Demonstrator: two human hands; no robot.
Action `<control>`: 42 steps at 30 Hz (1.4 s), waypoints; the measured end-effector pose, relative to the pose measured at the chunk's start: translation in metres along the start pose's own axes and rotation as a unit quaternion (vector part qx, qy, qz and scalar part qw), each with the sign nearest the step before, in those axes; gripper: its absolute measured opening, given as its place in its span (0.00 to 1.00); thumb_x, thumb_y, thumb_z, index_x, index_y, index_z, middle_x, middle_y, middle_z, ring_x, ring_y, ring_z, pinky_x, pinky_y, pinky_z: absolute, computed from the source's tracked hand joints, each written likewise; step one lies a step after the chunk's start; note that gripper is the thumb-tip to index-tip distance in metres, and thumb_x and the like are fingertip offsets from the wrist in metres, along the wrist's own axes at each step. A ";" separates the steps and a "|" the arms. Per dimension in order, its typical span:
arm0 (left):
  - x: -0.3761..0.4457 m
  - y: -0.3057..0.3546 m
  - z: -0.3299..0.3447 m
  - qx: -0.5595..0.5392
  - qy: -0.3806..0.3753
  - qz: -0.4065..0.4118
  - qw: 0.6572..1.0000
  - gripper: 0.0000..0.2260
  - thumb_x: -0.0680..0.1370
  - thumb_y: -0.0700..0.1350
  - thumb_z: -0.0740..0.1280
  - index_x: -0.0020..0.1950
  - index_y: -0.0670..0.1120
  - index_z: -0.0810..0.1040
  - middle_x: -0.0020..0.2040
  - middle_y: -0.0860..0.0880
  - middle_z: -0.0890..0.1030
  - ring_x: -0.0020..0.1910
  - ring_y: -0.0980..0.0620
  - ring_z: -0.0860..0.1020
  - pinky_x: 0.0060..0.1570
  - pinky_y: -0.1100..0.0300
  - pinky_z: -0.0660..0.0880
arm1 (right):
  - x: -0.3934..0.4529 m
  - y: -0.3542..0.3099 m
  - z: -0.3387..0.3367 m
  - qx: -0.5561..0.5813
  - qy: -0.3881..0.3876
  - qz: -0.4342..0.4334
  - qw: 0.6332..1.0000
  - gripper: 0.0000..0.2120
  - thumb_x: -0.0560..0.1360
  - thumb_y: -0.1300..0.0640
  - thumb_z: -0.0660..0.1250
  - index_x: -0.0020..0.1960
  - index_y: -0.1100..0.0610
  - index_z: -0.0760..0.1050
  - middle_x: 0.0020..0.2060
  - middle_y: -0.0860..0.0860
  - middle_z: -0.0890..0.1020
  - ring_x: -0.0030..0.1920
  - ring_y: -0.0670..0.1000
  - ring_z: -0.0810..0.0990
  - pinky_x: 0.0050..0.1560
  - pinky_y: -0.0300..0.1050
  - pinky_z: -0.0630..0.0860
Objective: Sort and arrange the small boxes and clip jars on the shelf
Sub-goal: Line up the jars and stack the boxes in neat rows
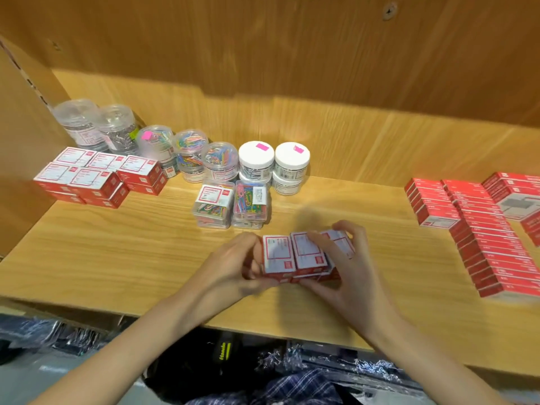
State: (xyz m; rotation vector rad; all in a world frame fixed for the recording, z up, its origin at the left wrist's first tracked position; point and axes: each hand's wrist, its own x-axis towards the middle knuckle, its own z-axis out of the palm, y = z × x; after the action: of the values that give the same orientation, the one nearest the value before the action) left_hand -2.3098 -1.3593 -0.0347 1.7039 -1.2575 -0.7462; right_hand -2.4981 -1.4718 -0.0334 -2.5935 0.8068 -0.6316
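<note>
Both hands meet at the front centre of the light wooden shelf (pixel 117 258). Between them sits a cluster of small red-and-white cardboard boxes (pixel 301 255), white labels facing up, apparently stacked in two layers; blur hides the exact count. The left hand (pixel 233 264) has its fingers curled against the cluster's left end, thumb underneath along the front edge. The right hand (pixel 350 273) wraps the right end, fingers bent over the top boxes, thumb at the front lower edge. Whether the cluster rests on the shelf or is lifted cannot be told.

At the rear left stands a stacked group of matching red-and-white boxes (pixel 96 178). Behind and beside it runs a row of clear round plastic jars: two holding silver clips (pixel 99 127), three holding coloured clips (pixel 190 154). Next come four white-lidded jars (pixel 274 168), stacked in two pairs, pink stickers on the top lids. In front of the jars stand clear square boxes of coloured clips (pixel 230 206). Far right, rows of long red staple boxes (pixel 479 229) lie packed side by side.
</note>
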 end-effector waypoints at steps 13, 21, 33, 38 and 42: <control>-0.065 -0.075 -0.181 0.081 0.009 -0.009 0.997 0.16 0.65 0.42 0.77 0.39 0.49 0.69 0.32 0.56 0.78 0.30 0.59 0.75 0.35 0.59 0.75 | 0.047 -0.159 0.116 -0.022 0.030 -0.068 0.997 0.31 0.68 0.48 0.73 0.67 0.50 0.66 0.64 0.55 0.62 0.60 0.58 0.73 0.56 0.50 0.76; -0.063 -0.098 -0.196 0.084 0.167 -0.021 0.982 0.17 0.65 0.47 0.77 0.36 0.54 0.67 0.39 0.50 0.75 0.37 0.49 0.76 0.41 0.45 0.76 | 0.114 -0.191 0.148 -0.003 0.017 -0.048 0.999 0.35 0.61 0.42 0.73 0.64 0.48 0.66 0.68 0.61 0.61 0.64 0.65 0.66 0.63 0.58 0.65; -0.077 -0.091 -0.210 0.122 0.262 -0.069 0.955 0.30 0.67 0.53 0.75 0.62 0.55 0.63 0.49 0.61 0.75 0.38 0.63 0.76 0.35 0.71 0.71 | 0.131 -0.190 0.157 0.069 0.002 -0.111 0.991 0.30 0.63 0.49 0.74 0.62 0.49 0.67 0.63 0.59 0.65 0.64 0.60 0.67 0.62 0.55 0.69; -0.076 -0.091 -0.212 0.236 0.247 -0.021 0.940 0.23 0.72 0.52 0.70 0.65 0.53 0.68 0.55 0.57 0.66 0.38 0.60 0.74 0.44 0.62 0.75 | 0.132 -0.200 0.153 0.069 0.021 -0.075 0.995 0.26 0.65 0.42 0.71 0.58 0.50 0.69 0.64 0.58 0.64 0.63 0.59 0.66 0.62 0.50 0.66; -0.075 -0.093 -0.214 0.295 0.291 -0.032 0.909 0.19 0.74 0.52 0.68 0.59 0.45 0.69 0.59 0.46 0.68 0.39 0.47 0.78 0.38 0.57 0.75 | 0.131 -0.201 0.150 0.076 0.014 -0.071 0.994 0.24 0.67 0.44 0.71 0.58 0.51 0.69 0.64 0.58 0.63 0.62 0.59 0.69 0.62 0.48 0.68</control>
State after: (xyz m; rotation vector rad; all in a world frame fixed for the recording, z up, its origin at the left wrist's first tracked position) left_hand -2.1121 -1.2149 -0.0246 2.2328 -1.0444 0.1613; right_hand -2.2361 -1.3651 -0.0289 -2.5225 0.5609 -0.7425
